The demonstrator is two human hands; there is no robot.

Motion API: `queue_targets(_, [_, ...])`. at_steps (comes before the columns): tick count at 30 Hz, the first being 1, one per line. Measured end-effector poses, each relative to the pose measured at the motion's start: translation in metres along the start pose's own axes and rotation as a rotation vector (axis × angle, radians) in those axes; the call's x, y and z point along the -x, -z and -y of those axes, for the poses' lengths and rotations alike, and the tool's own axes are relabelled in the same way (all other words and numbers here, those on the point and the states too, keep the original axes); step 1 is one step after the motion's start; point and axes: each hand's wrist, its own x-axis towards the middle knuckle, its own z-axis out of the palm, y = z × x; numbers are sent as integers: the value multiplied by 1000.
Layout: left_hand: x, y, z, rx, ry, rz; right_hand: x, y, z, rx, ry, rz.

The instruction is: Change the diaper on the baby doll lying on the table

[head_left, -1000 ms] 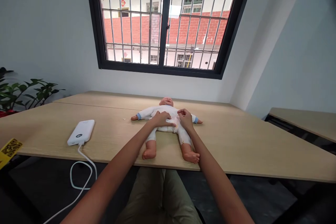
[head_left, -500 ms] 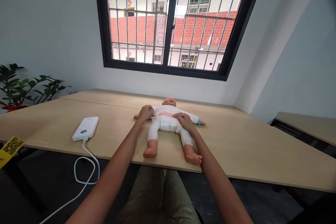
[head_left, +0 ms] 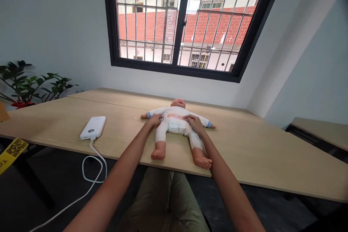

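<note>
A baby doll point(head_left: 178, 110) in white clothing with blue cuffs lies on its back on the table, its head toward the window and its feet toward me. Around its hips is a white diaper point(head_left: 178, 127) with a pink and yellow printed waistband. At the diaper's left side, my left hand point(head_left: 154, 120) is closed on the edge by the doll's hip, fingertips partly hidden. My right hand point(head_left: 195, 123) pinches the waistband on the other side, its wrist above the doll's leg.
On the left of the wooden table point(head_left: 258, 152) lies a white power bank point(head_left: 94, 128), its white cable point(head_left: 85, 166) hanging over the front edge. A potted plant point(head_left: 32, 83) stands at the far left. Behind the table is a barred window point(head_left: 176, 67).
My left hand has come down from above the doll's arm to the diaper's side, uncovering the blue cuff there. My right hand stays at the waistband. The view has shifted slightly.
</note>
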Motion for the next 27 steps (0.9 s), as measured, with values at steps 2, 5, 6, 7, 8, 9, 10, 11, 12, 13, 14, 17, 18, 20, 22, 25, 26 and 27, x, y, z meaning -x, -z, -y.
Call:
queue_targets(2, [0, -3, 1, 31, 63, 17, -1, 0, -2, 3, 5, -2])
queue_targets(5, [0, 0, 3, 103, 158, 19, -2, 0, -5, 8, 16, -6])
queue_targets(6, [0, 3, 4, 130, 183, 5, -3, 0, -5, 10, 21, -7])
queue_targets(7, [1, 6, 5, 159, 202, -18, -3, 0, -6, 11, 26, -9])
queue_targets(8, [2, 10, 6, 189, 216, -49, -4, 0, -7, 13, 33, -10])
queue_targets(9, [3, 14, 6, 220, 224, -84, -4, 0, -8, 15, 40, -11])
queue_targets(10, [4, 17, 6, 253, 228, -118, -5, 0, -8, 17, 47, -12])
queue_targets(11, [6, 20, 5, 287, 229, -144, -5, 0, -9, 20, 55, -13])
queue_targets(12, [8, 22, 4, 322, 225, -158, -6, 0, -10, 23, 63, -13])
queue_targets(13, [10, 23, 3, 359, 218, -160, -7, 0, -11, 25, 72, -12])
queue_targets(14, [11, 24, 2, 398, 207, -150, -8, 0, -12, 28, 80, -11])
queue_targets(17, [13, 22, -3, 522, 166, -90, -11, -1, -15, 35, 103, 2])
queue_targets(18, [13, 21, -4, 562, 152, -66, -12, -2, -16, 37, 110, 5])
queue_targets(20, [13, 19, -5, 633, 128, -5, -13, -2, -18, 42, 121, 6])
queue_targets(22, [12, 18, -5, 692, 109, 57, -13, -2, -18, 49, 120, 3])
queue_targets(25, [12, 19, -3, 766, 87, 112, -12, -2, -18, 63, 107, 0])
queue_targets(26, [12, 20, -1, 788, 80, 118, -12, -2, -19, 72, 103, -1])
queue_targets(27, [11, 21, 1, 809, 73, 119, -12, -2, -19, 87, 99, -1])
